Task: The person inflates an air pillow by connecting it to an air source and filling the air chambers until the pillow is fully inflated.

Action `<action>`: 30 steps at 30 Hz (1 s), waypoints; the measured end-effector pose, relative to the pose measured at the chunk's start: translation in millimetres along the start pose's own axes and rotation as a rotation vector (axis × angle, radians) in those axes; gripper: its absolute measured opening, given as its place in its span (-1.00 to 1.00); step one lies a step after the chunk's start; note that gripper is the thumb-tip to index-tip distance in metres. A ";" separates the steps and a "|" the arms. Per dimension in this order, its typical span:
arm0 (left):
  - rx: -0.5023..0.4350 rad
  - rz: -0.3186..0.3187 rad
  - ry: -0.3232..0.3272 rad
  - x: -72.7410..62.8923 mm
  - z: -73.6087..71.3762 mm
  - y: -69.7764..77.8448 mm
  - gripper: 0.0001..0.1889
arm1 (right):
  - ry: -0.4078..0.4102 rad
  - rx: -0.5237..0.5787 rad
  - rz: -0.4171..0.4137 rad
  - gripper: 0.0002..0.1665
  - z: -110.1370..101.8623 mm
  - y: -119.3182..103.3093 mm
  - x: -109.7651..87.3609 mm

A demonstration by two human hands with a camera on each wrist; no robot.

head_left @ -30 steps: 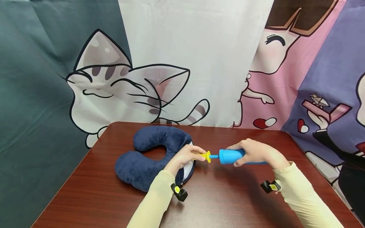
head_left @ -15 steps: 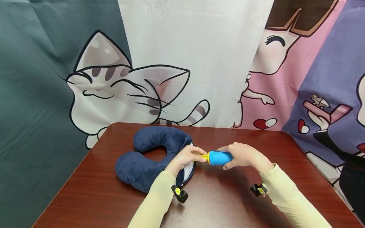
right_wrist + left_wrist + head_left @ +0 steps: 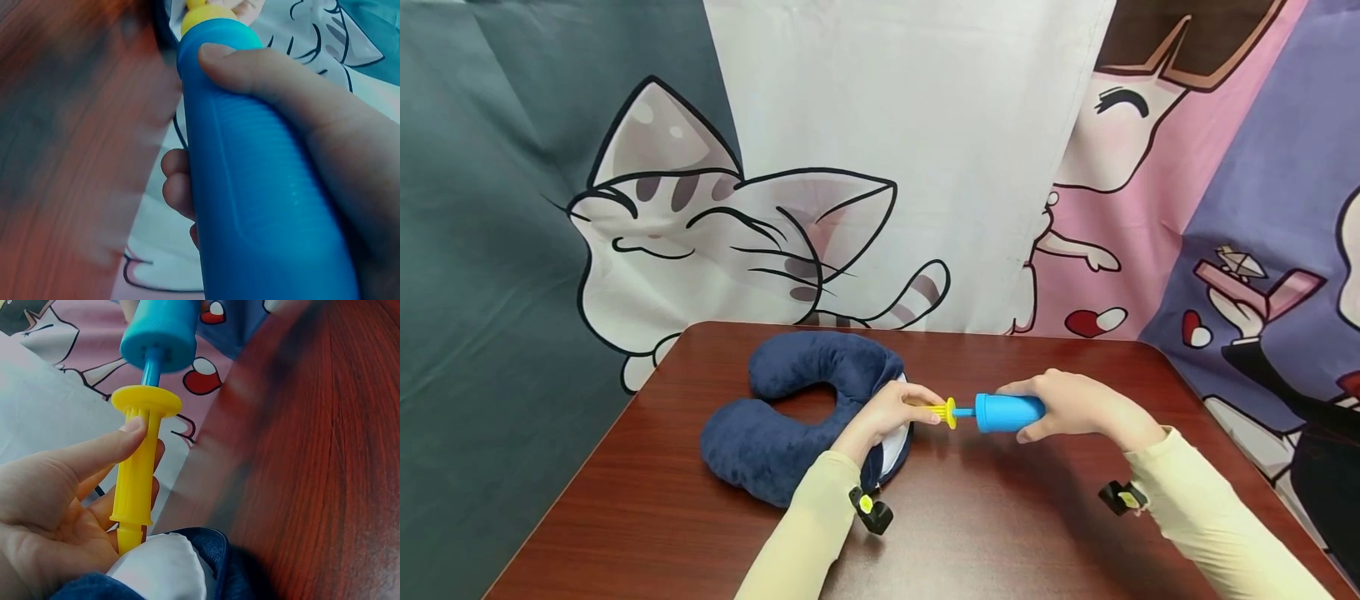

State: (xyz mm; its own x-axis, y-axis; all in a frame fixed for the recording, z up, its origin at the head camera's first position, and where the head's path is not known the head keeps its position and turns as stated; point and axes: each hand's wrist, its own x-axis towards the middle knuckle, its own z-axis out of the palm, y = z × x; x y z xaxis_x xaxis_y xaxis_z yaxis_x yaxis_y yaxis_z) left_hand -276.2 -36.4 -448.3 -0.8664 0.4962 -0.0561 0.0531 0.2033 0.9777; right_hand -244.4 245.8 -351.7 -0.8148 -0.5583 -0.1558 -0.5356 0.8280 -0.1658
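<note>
A blue and yellow hand pump lies level between my hands in the head view. My left hand (image 3: 891, 408) holds its yellow nozzle section (image 3: 136, 469), thumb on top and fingers behind. Wrapped in my right hand (image 3: 1078, 404) is the blue barrel (image 3: 998, 413). A thin blue rod (image 3: 152, 367) shows between the yellow flange and the barrel. The nozzle's tip reaches a white inner piece (image 3: 165, 569) in the opening of a navy U-shaped neck pillow (image 3: 767, 446); the exact joint is hidden.
The pillow lies on the left half of a reddish-brown wooden table (image 3: 985, 533). Behind the table hangs a cartoon-printed cloth (image 3: 925, 125) with a cat. A small black camera sits on each wrist.
My right hand pushed the barrel left against the yellow flange, then drew it back right, baring the rod again. The left hand and pillow stayed in place.
</note>
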 end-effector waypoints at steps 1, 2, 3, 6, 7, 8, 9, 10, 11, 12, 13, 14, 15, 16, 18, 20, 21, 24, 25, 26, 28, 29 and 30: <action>0.004 0.000 0.000 0.3 -0.4 0.2 -0.72 | 0.000 0.002 0.010 -0.19 -1.9 2.1 -3.8; 0.007 0.002 -0.003 0.6 -0.7 0.5 -0.72 | 0.001 0.003 0.015 -0.18 -4.1 4.1 -7.6; 0.006 0.000 -0.006 0.9 -1.1 0.7 -0.72 | 0.002 0.006 0.019 -0.18 -6.0 5.9 -11.4; 0.003 -0.008 -0.014 1.4 -1.8 1.0 -0.73 | -0.001 0.021 0.036 -0.16 -11.3 10.1 -22.4; 0.001 -0.011 -0.018 1.4 -2.1 1.0 -0.73 | -0.002 0.028 0.040 -0.16 -12.8 11.3 -25.9; 0.000 -0.011 -0.021 1.2 -2.2 1.2 -0.73 | -0.001 0.034 0.043 -0.16 -14.3 12.3 -29.6; -0.001 -0.014 -0.023 1.1 -2.3 1.4 -0.73 | -0.001 0.039 0.045 -0.15 -15.9 13.3 -33.1; 0.000 -0.014 -0.025 0.8 -2.4 1.7 -0.74 | -0.003 0.043 0.049 -0.15 -17.5 14.2 -36.6; -0.002 -0.016 -0.028 0.6 -2.6 1.8 -0.73 | -0.002 0.043 0.050 -0.15 -19.1 15.4 -40.0; -0.005 -0.016 -0.030 0.5 -2.6 2.0 -0.73 | -0.001 0.044 0.051 -0.15 -20.7 16.9 -43.4; -0.006 -0.017 -0.032 0.2 -2.8 2.5 -0.73 | 0.000 0.046 0.048 -0.15 -22.4 18.5 -46.8; -0.007 -0.019 -0.034 0.1 -2.9 3.0 -0.73 | 0.001 0.047 0.048 -0.15 -24.0 20.3 -49.8; -0.007 -0.023 -0.034 0.0 -3.1 3.4 -0.73 | 0.001 0.051 0.046 -0.15 -25.8 22.2 -52.8; -0.007 -0.025 -0.034 0.0 -3.4 3.7 -0.73 | 0.004 0.054 0.041 -0.16 -27.3 24.4 -55.7; -0.008 -0.029 -0.036 0.0 -3.9 4.4 -0.74 | 0.012 0.063 0.030 -0.17 -30.1 29.1 -61.2; -0.002 -0.030 -0.036 0.2 -4.3 4.9 -0.74 | 0.021 0.072 0.020 -0.18 -32.4 33.6 -66.6; 0.001 -0.030 -0.035 0.4 -4.4 5.0 -0.74 | 0.027 0.077 0.021 -0.18 -33.2 35.8 -69.2; 0.004 -0.030 -0.032 0.5 -4.8 5.3 -0.73 | 0.035 0.087 0.025 -0.19 -35.0 41.2 -75.6; 0.005 -0.028 -0.032 0.5 -4.8 5.4 -0.73 | 0.036 0.090 0.031 -0.19 -35.3 42.4 -77.0; 0.002 -0.029 -0.032 0.6 -4.8 5.3 -0.73 | 0.033 0.095 0.032 -0.19 -35.6 43.4 -77.9; -0.002 -0.031 -0.031 0.6 -5.0 4.8 -0.73 | 0.032 0.100 0.033 -0.20 -35.9 44.0 -78.2; -0.005 -0.032 -0.032 0.7 -5.0 4.5 -0.73 | 0.033 0.101 0.037 -0.20 -35.9 43.8 -77.7; -0.008 -0.034 -0.032 0.8 -4.9 4.1 -0.73 | 0.031 0.102 0.030 -0.20 -35.9 43.4 -76.6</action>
State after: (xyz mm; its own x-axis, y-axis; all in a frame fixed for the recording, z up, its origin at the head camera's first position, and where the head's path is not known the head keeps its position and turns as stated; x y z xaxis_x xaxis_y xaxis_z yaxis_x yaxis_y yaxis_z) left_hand -279.1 -39.3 -443.3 -0.8513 0.5159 -0.0954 0.0201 0.2138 0.9767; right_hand -213.2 326.3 -312.0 -0.8375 -0.5303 -0.1322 -0.4869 0.8338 -0.2600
